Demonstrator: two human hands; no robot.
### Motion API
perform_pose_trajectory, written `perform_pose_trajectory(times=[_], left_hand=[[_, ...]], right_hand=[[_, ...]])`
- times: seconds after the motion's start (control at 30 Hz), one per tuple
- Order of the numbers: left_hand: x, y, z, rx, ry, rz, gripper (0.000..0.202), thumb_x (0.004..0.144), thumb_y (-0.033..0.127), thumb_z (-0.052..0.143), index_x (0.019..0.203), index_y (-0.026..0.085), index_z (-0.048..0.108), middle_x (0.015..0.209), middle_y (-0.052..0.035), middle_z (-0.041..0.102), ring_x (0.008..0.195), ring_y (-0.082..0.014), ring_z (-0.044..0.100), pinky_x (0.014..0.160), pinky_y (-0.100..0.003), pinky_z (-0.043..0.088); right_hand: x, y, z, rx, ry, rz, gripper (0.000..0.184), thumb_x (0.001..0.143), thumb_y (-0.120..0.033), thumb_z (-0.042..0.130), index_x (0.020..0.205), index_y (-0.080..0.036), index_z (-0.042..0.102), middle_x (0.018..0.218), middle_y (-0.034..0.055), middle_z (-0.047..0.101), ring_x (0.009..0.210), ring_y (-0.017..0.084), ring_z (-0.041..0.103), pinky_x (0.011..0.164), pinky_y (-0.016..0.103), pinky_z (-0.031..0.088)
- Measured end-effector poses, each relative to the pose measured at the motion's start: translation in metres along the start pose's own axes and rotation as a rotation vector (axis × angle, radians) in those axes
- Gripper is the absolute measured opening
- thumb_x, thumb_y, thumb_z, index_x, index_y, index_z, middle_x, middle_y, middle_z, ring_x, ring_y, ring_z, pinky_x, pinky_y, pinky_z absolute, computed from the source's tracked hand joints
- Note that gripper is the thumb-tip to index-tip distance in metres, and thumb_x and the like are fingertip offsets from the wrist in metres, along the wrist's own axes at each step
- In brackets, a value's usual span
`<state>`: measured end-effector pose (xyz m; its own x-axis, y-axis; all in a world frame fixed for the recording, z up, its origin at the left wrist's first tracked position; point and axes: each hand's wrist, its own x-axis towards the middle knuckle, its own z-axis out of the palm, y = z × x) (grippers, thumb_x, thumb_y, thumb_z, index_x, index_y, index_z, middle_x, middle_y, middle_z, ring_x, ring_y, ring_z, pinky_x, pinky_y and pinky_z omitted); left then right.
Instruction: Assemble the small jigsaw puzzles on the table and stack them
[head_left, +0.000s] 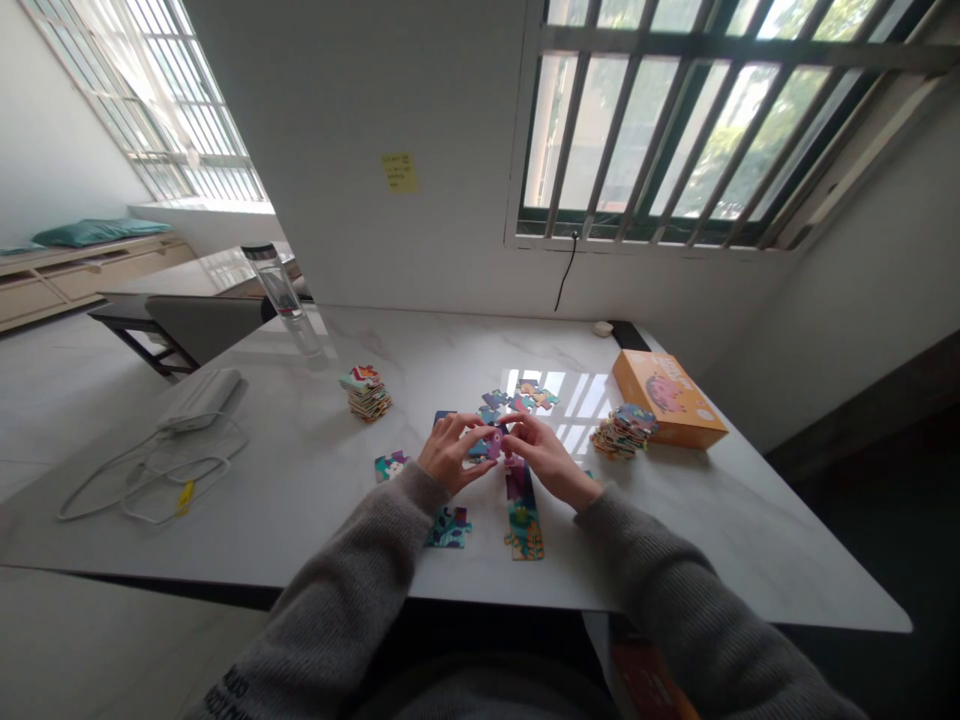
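Between the fingertips of my two hands is a purple jigsaw puzzle piece (496, 442). My left hand (454, 450) pinches its left side, and my right hand (546, 458) grips it from the right. Just below, a joined strip of puzzle pieces (524, 515) runs toward the table's front edge. Loose teal pieces (450, 528) lie under my left wrist, and another piece (390, 466) is left of that hand. Beyond my hands are several more pieces (534, 395), some linked together. Part of a dark blue piece is hidden behind my left fingers.
Stacks of puzzle pieces stand at left (366, 393) and right (624, 432), the right one beside an orange box (667, 400). A white device (201, 399) with a looped cable (142, 500) lies at far left. A clear bottle (274, 282) stands at the table's back left.
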<state>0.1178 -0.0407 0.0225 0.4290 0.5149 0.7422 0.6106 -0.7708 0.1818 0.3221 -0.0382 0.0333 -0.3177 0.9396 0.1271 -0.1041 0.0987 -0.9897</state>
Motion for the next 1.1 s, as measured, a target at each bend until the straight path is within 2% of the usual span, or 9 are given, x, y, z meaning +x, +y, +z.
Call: perform_pose_trajectory(times=[0.1, 0.3, 0.4, 0.5, 0.6, 0.7, 0.87, 1.0, 1.1], left_hand=[[-0.001, 0.0, 0.0, -0.05, -0.013, -0.02, 0.039, 0.083, 0.023, 0.072, 0.122, 0.022, 0.063, 0.111, -0.0091, 0.063, 0.101, -0.025, 0.058, 0.088, -0.04, 0.051], [0.0, 0.001, 0.0, -0.127, -0.026, -0.054, 0.039, 0.085, 0.03, 0.072, 0.123, 0.021, 0.062, 0.113, -0.0095, 0.063, 0.103, -0.0256, 0.057, 0.091, -0.043, 0.05], [0.001, 0.001, -0.001, -0.174, -0.021, -0.07, 0.034, 0.088, 0.031, 0.07, 0.12, 0.021, 0.063, 0.113, -0.0097, 0.065, 0.104, -0.0258, 0.057, 0.093, -0.044, 0.05], [0.001, 0.0, -0.001, -0.205, -0.03, -0.1, 0.031, 0.088, 0.034, 0.071, 0.116, 0.022, 0.065, 0.113, -0.0094, 0.066, 0.104, -0.0258, 0.058, 0.094, -0.044, 0.05], [0.002, 0.001, 0.0, -0.229, -0.034, -0.116, 0.026, 0.088, 0.034, 0.07, 0.111, 0.021, 0.066, 0.111, -0.0091, 0.067, 0.104, -0.0254, 0.059, 0.094, -0.044, 0.05], [0.002, 0.002, 0.0, -0.266, -0.038, -0.114, 0.021, 0.089, 0.031, 0.068, 0.108, 0.021, 0.066, 0.111, -0.0092, 0.067, 0.105, -0.0253, 0.06, 0.094, -0.044, 0.05], [-0.001, 0.002, 0.002, -0.294, -0.093, -0.118, 0.038, 0.089, 0.026, 0.064, 0.126, 0.022, 0.059, 0.127, -0.011, 0.063, 0.119, -0.0276, 0.057, 0.103, -0.048, 0.047], [-0.007, -0.004, 0.009, -0.213, -0.22, -0.061, 0.023, 0.092, 0.021, 0.057, 0.113, 0.023, 0.067, 0.123, -0.0086, 0.067, 0.117, -0.0264, 0.059, 0.103, -0.048, 0.047], [-0.012, -0.01, 0.017, -0.16, -0.295, -0.03, 0.025, 0.092, 0.021, 0.057, 0.114, 0.023, 0.068, 0.124, -0.009, 0.067, 0.119, -0.0265, 0.059, 0.104, -0.048, 0.048]], right_hand=[[0.0, 0.003, 0.001, 0.031, -0.013, 0.015, 0.035, 0.079, -0.043, 0.076, 0.103, -0.022, 0.061, 0.067, -0.0064, 0.055, 0.061, 0.011, 0.053, 0.054, 0.022, 0.043], [0.002, 0.003, -0.003, -0.06, -0.019, -0.019, 0.031, 0.085, -0.043, 0.07, 0.104, -0.022, 0.059, 0.07, -0.0042, 0.058, 0.065, 0.013, 0.057, 0.058, 0.026, 0.049], [0.002, -0.002, -0.013, -0.295, -0.045, -0.165, 0.034, 0.087, -0.037, 0.068, 0.117, -0.023, 0.058, 0.094, 0.0034, 0.065, 0.084, 0.018, 0.062, 0.075, 0.035, 0.055], [-0.001, -0.008, -0.024, -0.56, -0.134, -0.333, 0.044, 0.089, -0.031, 0.067, 0.131, -0.027, 0.055, 0.121, 0.0092, 0.061, 0.101, 0.021, 0.06, 0.091, 0.044, 0.053], [-0.004, -0.013, -0.029, -0.696, -0.231, -0.416, 0.037, 0.091, -0.028, 0.065, 0.128, -0.027, 0.058, 0.123, 0.01, 0.061, 0.107, 0.024, 0.059, 0.095, 0.045, 0.052], [-0.005, -0.014, -0.03, -0.767, -0.239, -0.483, 0.034, 0.093, -0.029, 0.064, 0.127, -0.027, 0.06, 0.121, 0.0104, 0.062, 0.114, 0.025, 0.058, 0.102, 0.046, 0.048], [-0.002, -0.008, -0.048, -0.89, -0.234, -0.451, 0.029, 0.094, -0.027, 0.062, 0.123, -0.026, 0.063, 0.119, 0.0105, 0.062, 0.114, 0.026, 0.058, 0.1, 0.045, 0.049], [-0.001, 0.001, -0.066, -0.997, -0.245, -0.365, 0.02, 0.092, -0.026, 0.065, 0.112, -0.023, 0.068, 0.11, 0.0105, 0.064, 0.108, 0.026, 0.06, 0.096, 0.043, 0.05], [0.0, 0.005, -0.068, -1.048, -0.233, -0.327, 0.018, 0.091, -0.025, 0.066, 0.109, -0.022, 0.069, 0.109, 0.0102, 0.065, 0.107, 0.026, 0.059, 0.096, 0.043, 0.049]])
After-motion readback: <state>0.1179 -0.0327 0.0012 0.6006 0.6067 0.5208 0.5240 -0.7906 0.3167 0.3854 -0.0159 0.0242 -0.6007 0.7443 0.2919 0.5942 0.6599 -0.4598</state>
